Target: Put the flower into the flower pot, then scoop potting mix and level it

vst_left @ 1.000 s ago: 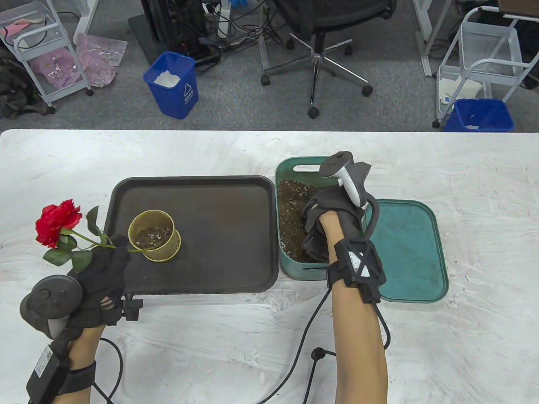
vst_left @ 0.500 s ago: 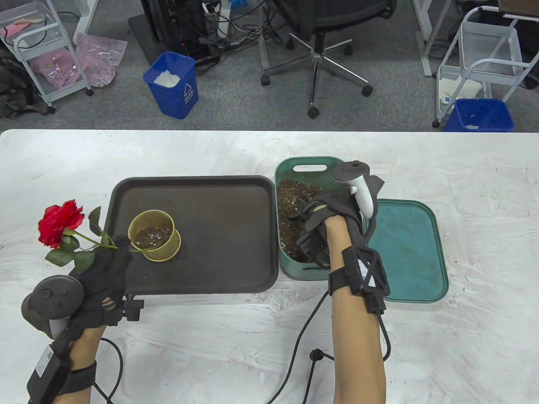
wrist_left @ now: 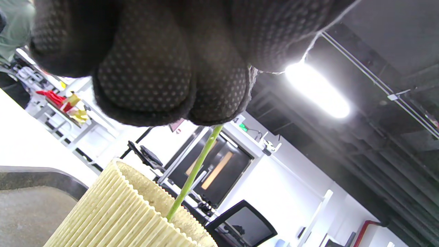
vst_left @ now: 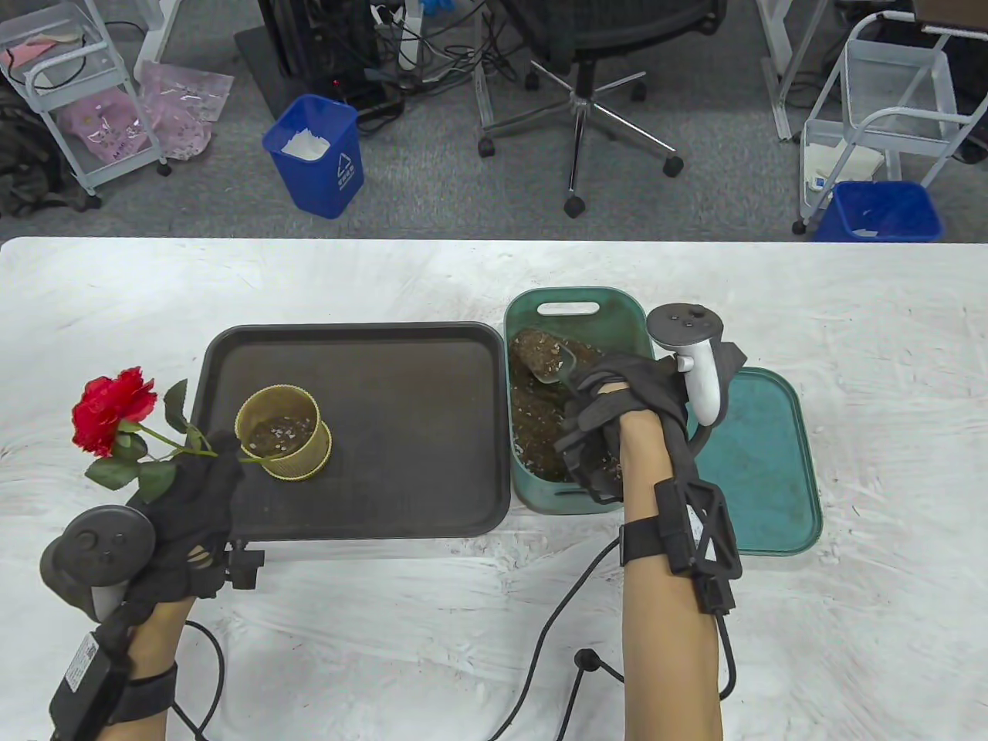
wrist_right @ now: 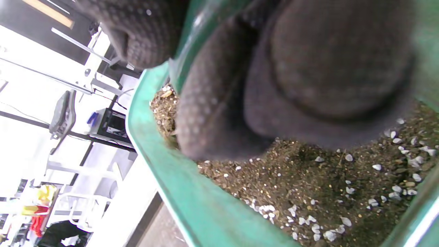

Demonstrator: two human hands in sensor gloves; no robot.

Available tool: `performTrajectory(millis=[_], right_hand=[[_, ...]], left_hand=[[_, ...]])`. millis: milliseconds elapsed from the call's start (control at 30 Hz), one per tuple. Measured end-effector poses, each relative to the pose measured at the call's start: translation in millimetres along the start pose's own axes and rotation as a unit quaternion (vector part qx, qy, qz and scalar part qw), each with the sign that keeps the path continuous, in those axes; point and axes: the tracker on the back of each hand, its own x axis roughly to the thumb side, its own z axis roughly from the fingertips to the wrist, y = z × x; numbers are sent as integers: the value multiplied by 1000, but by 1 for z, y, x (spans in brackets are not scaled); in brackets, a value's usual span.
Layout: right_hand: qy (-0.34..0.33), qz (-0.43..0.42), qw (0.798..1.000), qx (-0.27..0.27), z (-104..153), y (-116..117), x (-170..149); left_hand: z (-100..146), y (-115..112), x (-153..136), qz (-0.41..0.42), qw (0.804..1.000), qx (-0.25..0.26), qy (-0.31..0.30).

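The left hand (vst_left: 189, 509) pinched the stem of the flower (vst_left: 112, 413), fingers curled tight around it, just outside the near-left corner of the dark tray (vst_left: 401, 509). The red bloom leaned away from the tray, while the stem's lower end ran over the rim into the flower pot (vst_left: 283, 432), which stood on the left part of the tray with a little mix at its bottom. The right hand (vst_left: 617, 417) sat over the green tub (vst_left: 575, 297), just beside the tray's right edge, its fingers curled around the handle of a scoop (vst_left: 544, 356). The scoop's bowl lay loaded on the potting mix (vst_left: 540, 432) at the tub's far end. A green lid (vst_left: 760, 463) lay flat beyond the tub, on the side away from the tray.

Half a second before, the scoop's bowl was hidden under the glove; now it showed, full, and the right wrist had drawn outward toward the lid. The left hand and flower had barely shifted.

The left wrist view gave what the table view could not: the green stem emerging from between the fingertips (wrist_left: 144, 85) and dropping inside the pot's ribbed wall. The right wrist view showed fingers wrapped on a green handle close above the white-flecked mix (though the scoop's bowl was out of its sight).
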Motion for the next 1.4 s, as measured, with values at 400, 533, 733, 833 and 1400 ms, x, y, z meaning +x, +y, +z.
performTrajectory(millis=[400, 533, 733, 833, 1400], right_hand=[[-79, -21, 996, 44, 29, 9, 16], [-111, -8, 990, 83, 37, 35, 30], [-153, 21, 976, 151, 44, 93, 53], [-161, 35, 971, 173, 44, 124, 63], [-236, 216, 944, 78, 52, 253, 94]], left_hand=[[0, 1, 0, 4, 1000, 1, 8], [0, 1, 0, 5, 1000, 2, 9], [-1, 2, -1, 9, 1000, 2, 14], [-1, 3, -1, 11, 1000, 2, 16], [-2, 4, -1, 1, 1000, 2, 7]])
